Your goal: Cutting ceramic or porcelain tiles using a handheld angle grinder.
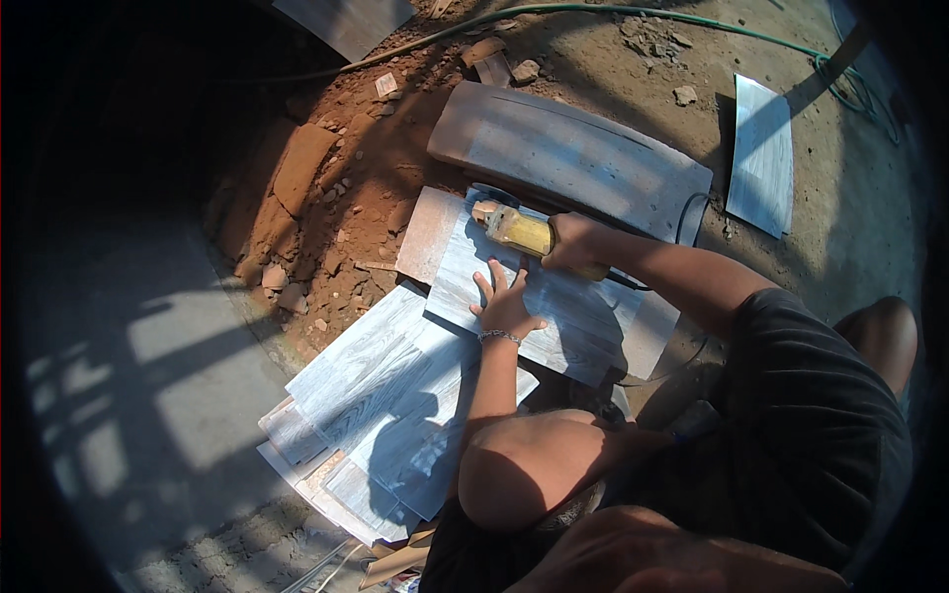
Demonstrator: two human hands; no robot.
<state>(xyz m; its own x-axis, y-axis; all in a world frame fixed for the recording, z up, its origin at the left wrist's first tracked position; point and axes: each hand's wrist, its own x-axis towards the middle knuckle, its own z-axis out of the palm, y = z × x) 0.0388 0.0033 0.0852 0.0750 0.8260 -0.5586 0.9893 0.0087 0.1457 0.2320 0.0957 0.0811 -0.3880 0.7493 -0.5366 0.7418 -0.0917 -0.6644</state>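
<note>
My right hand is wrapped round the yellow body of an angle grinder. The grinder's head and dark disc lie at the far left edge of a grey wood-grain tile. Fingers spread, my left hand presses flat on that tile, just nearer to me than the grinder. Beneath the tile is a pale stone slab, showing at its left and right ends. Whether the disc touches the tile or spins, I cannot tell.
A thick stone block lies just beyond the tile. More wood-grain tiles are stacked at the near left. Another tile rests on the ground at the far right. Broken rubble covers the left side, and a green hose crosses the far edge.
</note>
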